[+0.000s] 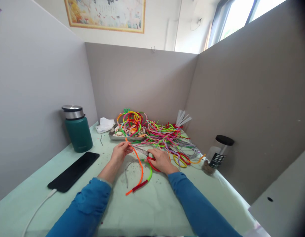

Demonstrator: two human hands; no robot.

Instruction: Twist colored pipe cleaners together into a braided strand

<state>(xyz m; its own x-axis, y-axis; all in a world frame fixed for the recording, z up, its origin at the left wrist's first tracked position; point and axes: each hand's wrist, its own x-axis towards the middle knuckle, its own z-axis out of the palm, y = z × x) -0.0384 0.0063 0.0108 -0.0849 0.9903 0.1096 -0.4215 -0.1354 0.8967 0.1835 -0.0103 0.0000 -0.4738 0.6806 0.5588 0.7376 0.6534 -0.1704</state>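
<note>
"Where is it brightest?"
"The window (238, 21), between one and two o'clock, blown out to white. The partition (243, 105) at three is dimmer."
"Shadows?"
"A soft one beside the bottle (79, 135), toward nine."
"Sharpness?"
"Slightly soft; lettering on the poster (106, 14) at eleven is unreadable. Black vignetting darkens the edge near two."

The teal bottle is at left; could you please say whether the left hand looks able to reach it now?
Probably yes: nothing seems to stand between the left hand and the teal bottle, though that hand would first have to release the orange pipe cleaner.
</note>
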